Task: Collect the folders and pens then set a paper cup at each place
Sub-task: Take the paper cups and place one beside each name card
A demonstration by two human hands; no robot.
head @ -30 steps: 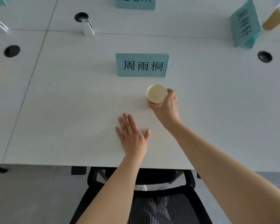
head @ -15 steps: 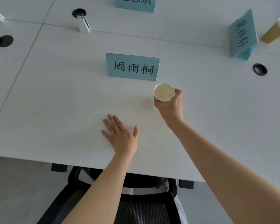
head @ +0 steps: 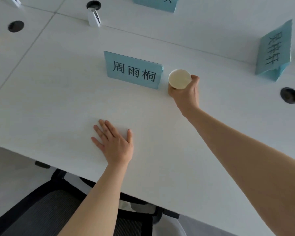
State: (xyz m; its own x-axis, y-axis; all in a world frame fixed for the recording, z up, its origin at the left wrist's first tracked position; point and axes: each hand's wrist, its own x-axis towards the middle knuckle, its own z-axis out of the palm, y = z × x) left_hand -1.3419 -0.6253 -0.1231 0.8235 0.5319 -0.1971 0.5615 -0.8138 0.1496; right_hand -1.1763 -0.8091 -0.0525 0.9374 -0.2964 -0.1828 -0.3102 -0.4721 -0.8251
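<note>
The left hand (head: 114, 145) lies flat on the table (head: 49, 103), fingers spread, holding nothing. Further out the right hand (head: 186, 94) wraps the paper cup (head: 180, 79) just beside the name card (head: 133, 70) — a careless nudge could tip that card, or too hard a squeeze could crumple the cup.

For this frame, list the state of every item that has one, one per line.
paper cup: upright, empty, gripped by the right hand, just right of the near name card
right hand: curled round the cup
left hand: flat on the table, fingers straight, holding nothing
near name card: standing, facing the camera
right name card: standing, turned sideways
table: white, cable holes open
chair: pushed under the table edge
</note>
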